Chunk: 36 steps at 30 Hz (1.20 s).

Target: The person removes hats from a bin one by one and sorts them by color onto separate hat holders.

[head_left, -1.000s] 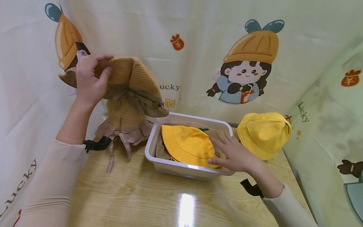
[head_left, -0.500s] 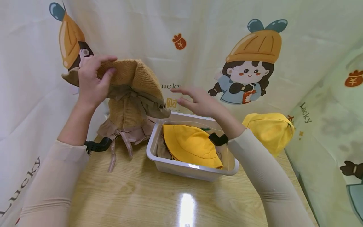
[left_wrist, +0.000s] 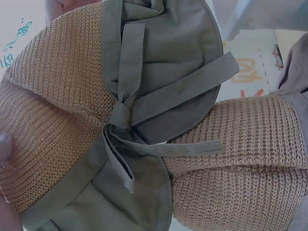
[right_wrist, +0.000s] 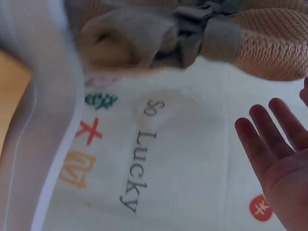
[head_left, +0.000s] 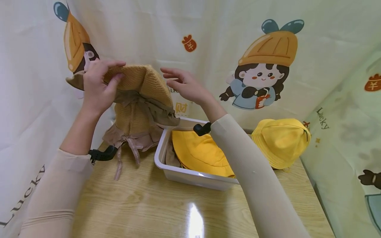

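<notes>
My left hand (head_left: 99, 87) pinches the crown of a tan knitted sun hat (head_left: 154, 84), thumb on the near side. The hat hangs tilted in the air, with its olive-brown brim and tied bow (left_wrist: 120, 113) facing down. Below it stands a second tan knitted hat (head_left: 129, 120) with a mauve-brown brim and ribbon ties, on the table. My right hand (head_left: 189, 87) is raised just right of the held hat, its fingers extended toward the crown. In the right wrist view, a gap shows between the right fingertips (right_wrist: 244, 126) and the knitted fabric.
A white plastic bin (head_left: 193, 180) holds a yellow hat (head_left: 197, 152) over brown cloth; my right forearm crosses above it. Another yellow bucket hat (head_left: 282, 142) sits on the wooden table (head_left: 143, 205) at the right. A printed curtain (head_left: 208, 33) hangs behind.
My right hand has left the bin's right side and moved up and left, to beside the held hat. My left hand keeps its grip with the hat nearly still.
</notes>
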Each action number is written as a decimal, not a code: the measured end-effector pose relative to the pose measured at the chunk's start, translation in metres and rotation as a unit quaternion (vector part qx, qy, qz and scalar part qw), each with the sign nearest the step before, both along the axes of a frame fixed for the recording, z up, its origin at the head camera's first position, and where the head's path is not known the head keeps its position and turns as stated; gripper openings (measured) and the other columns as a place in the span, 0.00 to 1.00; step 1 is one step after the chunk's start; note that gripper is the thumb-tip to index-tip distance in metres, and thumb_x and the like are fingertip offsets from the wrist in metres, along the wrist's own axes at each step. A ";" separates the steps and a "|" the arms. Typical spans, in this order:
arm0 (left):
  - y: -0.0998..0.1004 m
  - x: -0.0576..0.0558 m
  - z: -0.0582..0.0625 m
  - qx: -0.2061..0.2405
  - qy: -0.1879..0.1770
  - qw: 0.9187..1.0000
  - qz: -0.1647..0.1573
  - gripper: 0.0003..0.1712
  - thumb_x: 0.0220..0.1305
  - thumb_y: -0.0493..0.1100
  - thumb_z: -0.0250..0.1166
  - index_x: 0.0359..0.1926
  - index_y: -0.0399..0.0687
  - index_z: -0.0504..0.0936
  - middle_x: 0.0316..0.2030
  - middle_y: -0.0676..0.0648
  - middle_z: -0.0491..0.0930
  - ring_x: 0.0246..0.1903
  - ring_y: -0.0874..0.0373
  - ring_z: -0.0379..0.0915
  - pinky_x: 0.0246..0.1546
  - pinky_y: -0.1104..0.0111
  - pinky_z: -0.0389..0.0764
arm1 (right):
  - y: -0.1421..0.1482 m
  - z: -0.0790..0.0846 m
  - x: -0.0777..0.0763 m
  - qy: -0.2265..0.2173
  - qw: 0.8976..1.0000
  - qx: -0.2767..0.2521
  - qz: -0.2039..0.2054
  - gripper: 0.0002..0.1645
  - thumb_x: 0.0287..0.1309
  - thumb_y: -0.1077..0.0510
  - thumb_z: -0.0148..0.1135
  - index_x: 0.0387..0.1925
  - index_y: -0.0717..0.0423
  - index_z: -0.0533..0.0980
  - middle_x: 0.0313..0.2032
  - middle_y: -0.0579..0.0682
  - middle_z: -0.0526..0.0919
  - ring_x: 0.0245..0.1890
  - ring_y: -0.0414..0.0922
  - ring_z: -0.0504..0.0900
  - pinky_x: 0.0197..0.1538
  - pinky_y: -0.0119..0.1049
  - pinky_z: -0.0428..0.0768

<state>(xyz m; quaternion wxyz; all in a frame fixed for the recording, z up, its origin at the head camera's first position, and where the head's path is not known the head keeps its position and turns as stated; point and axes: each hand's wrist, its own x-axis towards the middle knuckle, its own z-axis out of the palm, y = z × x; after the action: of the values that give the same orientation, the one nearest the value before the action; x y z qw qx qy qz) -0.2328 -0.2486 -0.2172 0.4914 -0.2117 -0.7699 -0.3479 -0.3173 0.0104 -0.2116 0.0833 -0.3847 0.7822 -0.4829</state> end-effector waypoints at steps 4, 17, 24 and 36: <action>0.000 0.000 0.001 0.008 -0.005 1.000 0.003 0.12 0.60 0.26 0.67 0.46 0.33 0.86 0.41 0.36 0.86 0.38 0.62 0.68 0.50 0.71 0.60 | -0.010 0.001 0.001 -0.068 0.996 -0.043 0.031 0.28 0.76 0.60 0.47 0.74 0.54 0.63 0.68 0.54 0.72 0.60 0.45 0.78 0.58 0.39 0.79; 0.006 -0.001 0.001 0.025 0.010 1.000 0.010 0.13 0.59 0.27 0.68 0.46 0.33 0.85 0.44 0.34 0.83 0.47 0.46 0.74 0.60 0.66 0.62 | -0.018 -0.017 -0.006 -0.084 0.992 -0.092 0.016 0.25 0.73 0.53 0.54 0.68 0.50 0.72 0.56 0.51 0.80 0.50 0.46 0.80 0.49 0.40 0.83; 0.019 0.012 0.003 0.055 0.025 0.998 0.026 0.11 0.56 0.24 0.66 0.42 0.27 0.81 0.52 0.24 0.73 0.58 0.39 0.67 0.76 0.62 0.38 | -0.027 -0.025 0.003 -0.111 0.983 -0.144 -0.015 0.24 0.73 0.57 0.55 0.67 0.53 0.71 0.60 0.52 0.78 0.53 0.46 0.81 0.50 0.38 0.82; 0.012 -0.001 -0.021 0.044 0.011 0.992 0.121 0.10 0.66 0.43 0.66 0.34 0.39 0.87 0.43 0.38 0.73 0.51 0.50 0.64 0.61 0.64 0.57 | -0.033 -0.033 0.014 -0.105 0.977 -0.173 -0.072 0.20 0.68 0.56 0.62 0.58 0.57 0.79 0.50 0.52 0.83 0.46 0.45 0.83 0.48 0.36 0.83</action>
<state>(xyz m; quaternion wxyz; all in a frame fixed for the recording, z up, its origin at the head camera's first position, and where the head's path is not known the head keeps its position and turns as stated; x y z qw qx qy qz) -0.2337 -0.2369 -0.2380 0.5473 -0.0994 -0.7680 -0.3174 -0.3038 -0.0230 -0.2441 0.0626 -0.2832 0.6991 -0.6535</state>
